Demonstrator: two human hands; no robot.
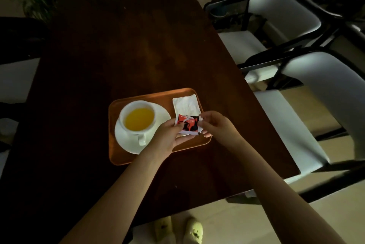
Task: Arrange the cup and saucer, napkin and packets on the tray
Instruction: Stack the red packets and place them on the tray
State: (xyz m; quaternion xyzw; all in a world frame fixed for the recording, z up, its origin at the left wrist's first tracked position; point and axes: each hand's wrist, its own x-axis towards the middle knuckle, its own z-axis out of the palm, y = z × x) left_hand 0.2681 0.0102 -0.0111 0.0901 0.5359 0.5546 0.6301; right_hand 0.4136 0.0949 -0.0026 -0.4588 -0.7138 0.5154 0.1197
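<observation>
tray (126,157): orange, sitting on the dark table (118,46), near the person's edge.
cup (138,118): standing upright on the saucer (126,141) in the tray's left half, holding yellow liquid, handle pointing toward the person.
napkin (185,105): lying flat in the tray's far right corner, folded, long axis running away from the person.
packets (187,125): red-and-black packet on top, a white edge showing beneath it, maybe a second packet, cannot tell. Sitting over the napkin's near end, right half of tray. Long axis running left-right, slightly tilted, printed face up.
left hand (167,137): thumb and fingers pinching the packets' left edge, reaching in just past the saucer rim.
right hand (215,125): fingertips pinching the right edge, hand hanging over the tray's right rim.
contact: cannot tell whether the packets are resting on the napkin or being held just above it.
key relation: packets lying between both hands, each gripping one short end, neither nearer.
judged step: squaring the packets on the napkin; cup, saucer and napkin looking placed, task nearly done.
</observation>
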